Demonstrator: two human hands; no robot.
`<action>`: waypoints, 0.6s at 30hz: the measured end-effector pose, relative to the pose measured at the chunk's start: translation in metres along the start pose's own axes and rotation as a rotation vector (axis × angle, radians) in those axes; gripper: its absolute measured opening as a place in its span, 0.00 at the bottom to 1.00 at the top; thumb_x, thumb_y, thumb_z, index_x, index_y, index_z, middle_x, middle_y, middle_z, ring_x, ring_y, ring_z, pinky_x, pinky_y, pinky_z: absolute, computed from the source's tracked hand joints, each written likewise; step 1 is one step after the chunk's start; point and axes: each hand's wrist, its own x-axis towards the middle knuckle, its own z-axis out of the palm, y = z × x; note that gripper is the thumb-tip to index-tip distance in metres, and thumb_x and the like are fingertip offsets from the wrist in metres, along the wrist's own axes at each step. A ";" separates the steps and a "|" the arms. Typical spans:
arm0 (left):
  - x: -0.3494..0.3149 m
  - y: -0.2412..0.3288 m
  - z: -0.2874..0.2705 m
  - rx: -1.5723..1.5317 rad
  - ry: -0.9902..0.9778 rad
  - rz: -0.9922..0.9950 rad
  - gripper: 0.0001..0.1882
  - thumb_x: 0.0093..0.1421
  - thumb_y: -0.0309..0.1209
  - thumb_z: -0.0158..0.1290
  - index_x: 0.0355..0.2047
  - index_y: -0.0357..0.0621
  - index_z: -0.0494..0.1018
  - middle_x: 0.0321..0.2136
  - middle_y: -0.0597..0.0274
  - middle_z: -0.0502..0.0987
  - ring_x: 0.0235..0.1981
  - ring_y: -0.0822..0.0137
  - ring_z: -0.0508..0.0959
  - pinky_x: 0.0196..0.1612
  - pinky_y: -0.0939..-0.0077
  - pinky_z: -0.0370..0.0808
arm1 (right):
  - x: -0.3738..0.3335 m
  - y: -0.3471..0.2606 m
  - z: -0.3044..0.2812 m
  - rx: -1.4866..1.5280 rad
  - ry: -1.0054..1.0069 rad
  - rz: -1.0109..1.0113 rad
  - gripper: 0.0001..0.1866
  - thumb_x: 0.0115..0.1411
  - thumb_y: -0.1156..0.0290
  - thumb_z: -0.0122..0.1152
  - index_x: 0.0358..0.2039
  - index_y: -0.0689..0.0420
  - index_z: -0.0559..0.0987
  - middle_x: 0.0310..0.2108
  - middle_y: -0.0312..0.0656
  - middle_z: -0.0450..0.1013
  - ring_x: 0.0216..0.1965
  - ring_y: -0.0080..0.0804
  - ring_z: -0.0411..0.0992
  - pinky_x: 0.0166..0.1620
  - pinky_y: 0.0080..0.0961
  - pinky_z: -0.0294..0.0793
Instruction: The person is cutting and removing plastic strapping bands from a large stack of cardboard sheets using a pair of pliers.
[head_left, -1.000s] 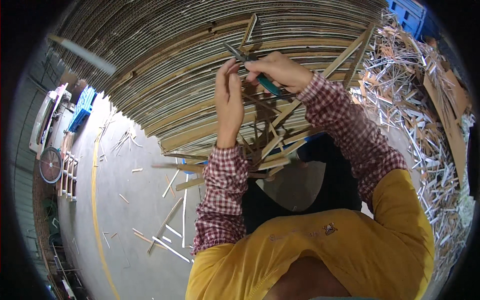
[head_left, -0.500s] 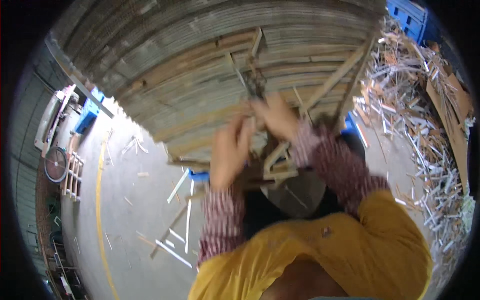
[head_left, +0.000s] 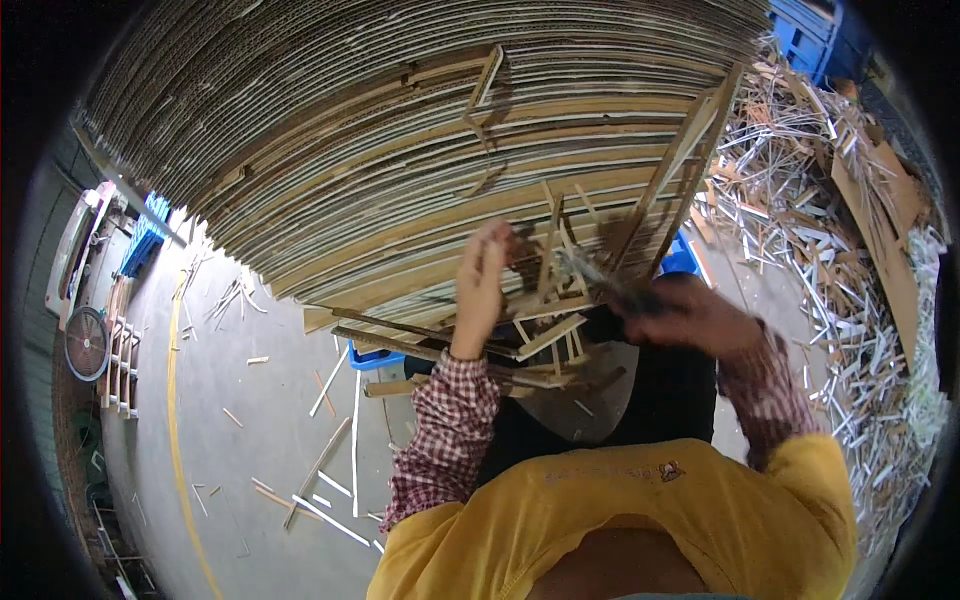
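Observation:
A tall stack of corrugated cardboard sheets (head_left: 400, 175), edges facing me, fills the upper middle. My left hand (head_left: 480, 285) is raised in front of its near edge; the fingers look loosely extended, with nothing visible in them. To the right, my right hand (head_left: 690, 318) is closed around the dark handle of a motion-smeared tool (head_left: 600, 275). The tool points left toward the stack, but its exact kind is unclear. Narrow cardboard strips (head_left: 552, 335) lie crossed between and below my hands. Longer strips (head_left: 665, 190) lean at the stack's right side.
A large heap of cardboard and white strip scraps (head_left: 800, 230) lies along the right, with a blue crate (head_left: 805, 35) behind. Loose strips (head_left: 330, 505) litter the floor at left, near a yellow line (head_left: 178, 450). A fan-like round object (head_left: 87, 343) stands far left.
My hands have moved apart: the right drew back to the right with the tool, while the left stayed near the stack's edge. A bent strip on the stack hangs differently.

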 end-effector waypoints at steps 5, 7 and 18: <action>0.021 0.036 -0.003 -0.035 0.233 0.406 0.18 0.63 0.38 0.35 0.47 0.37 0.61 0.41 0.56 0.67 0.40 0.69 0.69 0.43 0.76 0.66 | 0.130 -0.053 0.006 -0.120 0.122 -0.338 0.22 0.54 0.53 0.50 0.24 0.62 0.78 0.14 0.38 0.67 0.14 0.21 0.60 0.20 0.20 0.60; 0.023 0.047 -0.003 0.097 0.289 0.494 0.19 0.63 0.39 0.33 0.46 0.37 0.61 0.41 0.56 0.68 0.38 0.68 0.70 0.42 0.75 0.67 | 0.159 -0.059 0.007 0.059 0.064 -0.308 0.18 0.54 0.57 0.51 0.28 0.62 0.77 0.16 0.35 0.68 0.13 0.18 0.59 0.19 0.17 0.60; -0.021 0.051 -0.013 0.027 0.253 0.754 0.23 0.62 0.43 0.36 0.41 0.32 0.64 0.34 0.50 0.71 0.35 0.60 0.73 0.42 0.68 0.69 | 0.090 0.018 0.061 -0.638 0.444 -0.571 0.15 0.51 0.65 0.53 0.29 0.67 0.71 0.22 0.51 0.68 0.26 0.40 0.69 0.31 0.30 0.66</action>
